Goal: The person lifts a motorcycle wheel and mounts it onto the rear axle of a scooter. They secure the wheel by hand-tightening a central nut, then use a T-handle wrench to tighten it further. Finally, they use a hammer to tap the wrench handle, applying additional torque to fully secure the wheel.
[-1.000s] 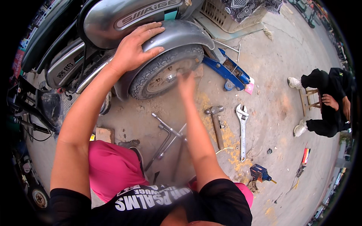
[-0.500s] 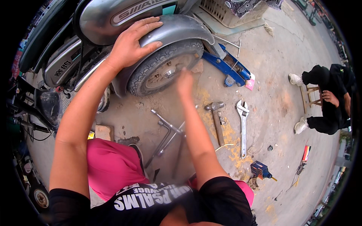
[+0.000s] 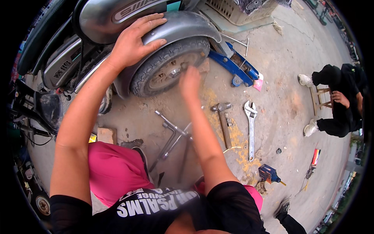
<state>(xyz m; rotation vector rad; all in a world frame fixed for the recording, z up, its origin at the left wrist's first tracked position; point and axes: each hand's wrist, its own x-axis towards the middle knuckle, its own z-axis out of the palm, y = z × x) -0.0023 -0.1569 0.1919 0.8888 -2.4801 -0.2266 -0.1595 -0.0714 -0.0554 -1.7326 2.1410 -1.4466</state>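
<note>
My left hand [image 3: 136, 41] rests on the silver rear mudguard [image 3: 191, 21] of a scooter, fingers apart. My right hand [image 3: 189, 82] is at the right part of the wheel [image 3: 151, 84], by its hub [image 3: 174, 72]; motion blurs its fingers and hides whether they hold anything. A blue floor jack [image 3: 237, 68] sits beside the wheel. Below lie a cross wrench [image 3: 175, 130], a hammer [image 3: 224, 128], a large adjustable wrench [image 3: 251, 128] and a brick [image 3: 107, 136].
A person in black [image 3: 343, 101] sits on a wooden stool at right; another leg [image 3: 288, 220] shows at bottom right. A plastic crate [image 3: 230, 15] stands behind the jack. A blue bottle [image 3: 269, 174] and pliers [image 3: 309, 173] lie on the concrete floor [image 3: 296, 58].
The scene sits slightly higher in the picture. My right hand stays moving at the hub, my left on the mudguard. Another person's leg and shoe have appeared at bottom right.
</note>
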